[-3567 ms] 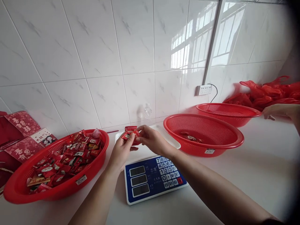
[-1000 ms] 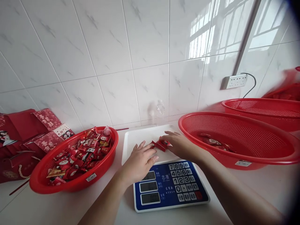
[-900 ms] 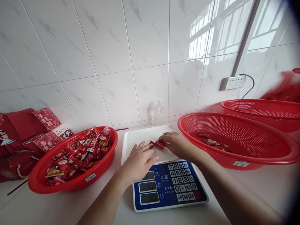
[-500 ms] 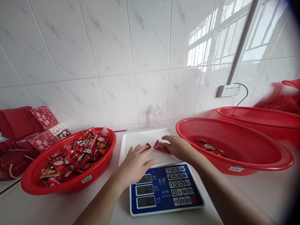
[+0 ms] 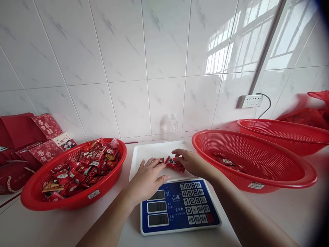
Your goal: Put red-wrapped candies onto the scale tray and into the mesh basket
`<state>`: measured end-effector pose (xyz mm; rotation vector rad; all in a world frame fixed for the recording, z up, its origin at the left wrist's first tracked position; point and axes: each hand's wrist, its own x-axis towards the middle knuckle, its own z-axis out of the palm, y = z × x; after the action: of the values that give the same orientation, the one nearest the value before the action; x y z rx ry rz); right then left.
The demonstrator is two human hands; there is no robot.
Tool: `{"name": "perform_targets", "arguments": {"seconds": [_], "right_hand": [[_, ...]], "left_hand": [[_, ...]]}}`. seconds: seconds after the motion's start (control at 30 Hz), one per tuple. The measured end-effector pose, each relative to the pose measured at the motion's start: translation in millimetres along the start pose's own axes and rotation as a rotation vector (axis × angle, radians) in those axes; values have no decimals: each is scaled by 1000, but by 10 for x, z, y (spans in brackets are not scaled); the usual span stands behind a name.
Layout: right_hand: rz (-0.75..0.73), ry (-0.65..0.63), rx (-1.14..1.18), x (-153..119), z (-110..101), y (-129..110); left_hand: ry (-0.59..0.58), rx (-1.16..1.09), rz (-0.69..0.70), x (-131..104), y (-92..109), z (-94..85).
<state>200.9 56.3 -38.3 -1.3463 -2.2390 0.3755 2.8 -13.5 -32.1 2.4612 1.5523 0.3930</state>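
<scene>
A blue-and-white electronic scale (image 5: 180, 209) stands in front of me, with a white weighing tray (image 5: 138, 152) behind its keypad. On the tray lies a red wrapped snack packet (image 5: 174, 164) with dark lettering. My right hand (image 5: 190, 161) is at the packet's right end, thumb against it, index finger stretched out above it and apart from the thumb. My left hand (image 5: 147, 180) is palm down over the tray's front left, fingers spread. A second small red packet (image 5: 161, 160) shows partly behind its fingertips. Whether they touch it, I cannot tell.
To the left, a red basket (image 5: 33, 195) is heaped with small wrapped packets. A red sieve basket (image 5: 257, 161) with a few packets stands right, another (image 5: 282, 130) behind it. Red boxes (image 5: 46, 137), a clear bottle (image 5: 173, 125) and a power strip (image 5: 250, 101) are along the wall.
The lettered packet and my right hand have shifted slightly left, and more of the packet shows. My left hand has stayed nearly in place; more of the second packet shows.
</scene>
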Motion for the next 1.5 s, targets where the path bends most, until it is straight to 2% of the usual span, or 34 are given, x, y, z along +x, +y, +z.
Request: {"name": "perform_targets", "arguments": {"seconds": [0.3,0.5,0.73,1.2,1.3,1.43,1.5], "right_hand": [[-32,-70,-26,0,64,-42],[-35,-26,14,8,19,13],[-14,-117,86,-40,-48,-94],[-26,-29,-37,9,64,59],[-22,73,-121,60,106,109],[-82,431,-166,59,23,4],[-93,532,-95,5,-70,-109]], "left_hand": [[4,5,8,-6,-9,13],[-16,-16,-11,-10,-4,4],[-19,0,7,-5,20,44],[5,-36,34,3,3,45],[-6,-20,23,-7,11,44],[19,10,16,-10,35,37],[44,16,23,-1,34,41]]}}
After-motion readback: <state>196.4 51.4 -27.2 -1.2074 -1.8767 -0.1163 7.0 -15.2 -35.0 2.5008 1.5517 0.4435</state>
